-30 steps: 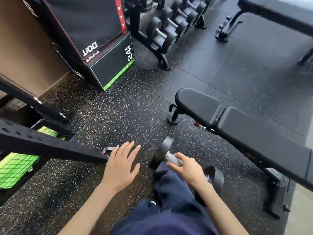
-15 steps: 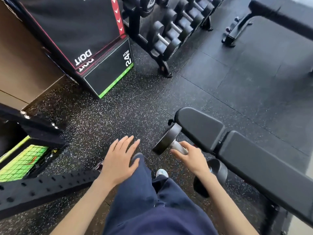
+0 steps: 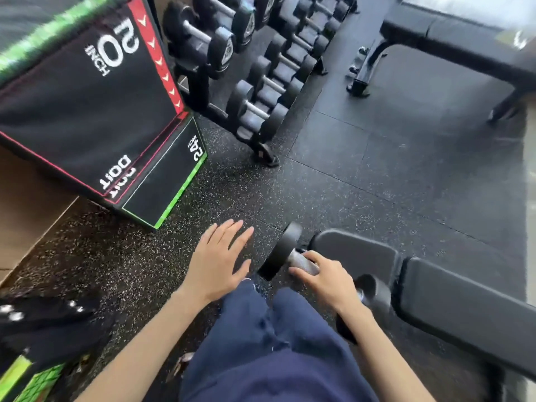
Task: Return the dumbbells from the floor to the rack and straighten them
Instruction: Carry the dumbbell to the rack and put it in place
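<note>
Speckled rubber gym floor (image 3: pixel 232 181) below me. My right hand (image 3: pixel 327 281) is clamped round the dumbbell (image 3: pixel 282 250) handle, held off the floor beside the bench (image 3: pixel 356 256). My left hand (image 3: pixel 216 262) is empty, fingers spread. The dumbbell rack (image 3: pixel 261 111) has drawn nearer this past second, so I judge I'm mid-carry. The plyo box (image 3: pixel 87 105) reads "DOit", "20 INCH", "24 INCH".

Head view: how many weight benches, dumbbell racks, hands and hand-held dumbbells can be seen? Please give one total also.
Weight benches: 2, near bench, far bench
Dumbbell rack: 1
Hands: 2, left hand, right hand
Held dumbbell: 1
Total: 6
</note>
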Tool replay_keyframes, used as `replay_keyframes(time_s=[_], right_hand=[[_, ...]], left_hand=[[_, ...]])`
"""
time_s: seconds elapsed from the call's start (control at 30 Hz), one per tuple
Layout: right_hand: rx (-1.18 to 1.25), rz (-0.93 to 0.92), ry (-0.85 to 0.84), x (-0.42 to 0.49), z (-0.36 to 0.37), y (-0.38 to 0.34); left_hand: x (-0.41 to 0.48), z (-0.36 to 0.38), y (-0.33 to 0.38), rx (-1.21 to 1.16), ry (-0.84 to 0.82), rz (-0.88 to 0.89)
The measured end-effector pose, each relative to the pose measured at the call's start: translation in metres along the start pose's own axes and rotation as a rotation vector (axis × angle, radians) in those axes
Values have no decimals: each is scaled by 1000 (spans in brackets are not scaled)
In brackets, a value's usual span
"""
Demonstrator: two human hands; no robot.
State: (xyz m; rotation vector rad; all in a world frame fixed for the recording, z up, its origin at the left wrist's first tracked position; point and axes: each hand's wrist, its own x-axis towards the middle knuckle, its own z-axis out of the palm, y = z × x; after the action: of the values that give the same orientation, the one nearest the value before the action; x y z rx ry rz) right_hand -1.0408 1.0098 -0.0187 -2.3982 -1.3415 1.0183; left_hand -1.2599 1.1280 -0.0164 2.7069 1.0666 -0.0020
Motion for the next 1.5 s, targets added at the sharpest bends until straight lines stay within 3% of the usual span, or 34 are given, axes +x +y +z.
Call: replay_keyframes(time_s=[0.5,0.93,1.23,1.5], right_hand=[[115,209,-23,121,-37,-15],[141,232,66,302,-187,-7],[267,355,102,365,-237,21],[318,367,163,485,-319,25]], left_hand=[[157,-4,-71,35,-120,130],[399,-46,-66,72,-98,217],[519,-47,-65,75,-124,296],[668,-52,-64,39,-131,339]])
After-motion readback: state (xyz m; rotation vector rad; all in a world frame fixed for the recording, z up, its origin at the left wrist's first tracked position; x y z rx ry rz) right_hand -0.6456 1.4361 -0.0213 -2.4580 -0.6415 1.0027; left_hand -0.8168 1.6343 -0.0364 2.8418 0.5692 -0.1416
